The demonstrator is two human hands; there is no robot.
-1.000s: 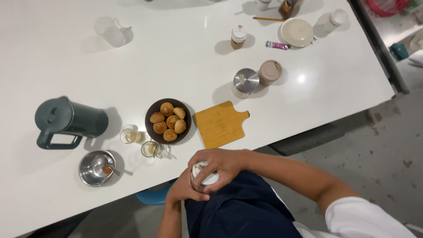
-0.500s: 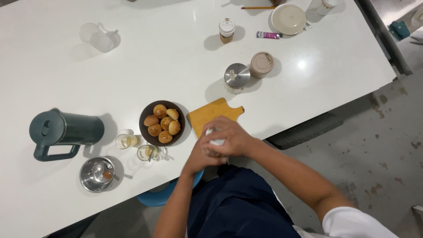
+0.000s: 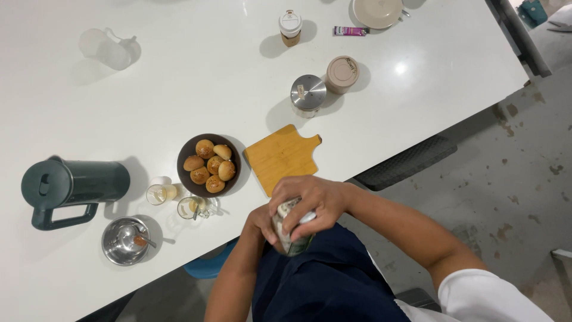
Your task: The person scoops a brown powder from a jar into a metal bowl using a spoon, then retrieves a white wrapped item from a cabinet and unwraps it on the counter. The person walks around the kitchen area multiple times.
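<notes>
Both my hands hold a small jar (image 3: 290, 238) with a pale lid at the near edge of the white table (image 3: 196, 77), above my lap. My right hand (image 3: 313, 203) wraps over the jar's top. My left hand (image 3: 260, 223) grips its side from the left. A small wooden cutting board (image 3: 281, 156) lies on the table just beyond my hands. To its left stands a dark bowl of several golden bread rolls (image 3: 208, 164).
A dark green jug (image 3: 68, 186), a metal bowl with a spoon (image 3: 125, 240) and two small glasses (image 3: 158, 194) (image 3: 192, 207) stand at the left. Farther off are a metal tin (image 3: 308, 94), a brown lidded cup (image 3: 342, 73), a small jar (image 3: 290, 27), a plate (image 3: 376, 11), a clear pitcher (image 3: 107, 49).
The view has shifted a little. My hands with the jar, which rose toward the cutting board half a second ago, have come back down to the table's near edge.
</notes>
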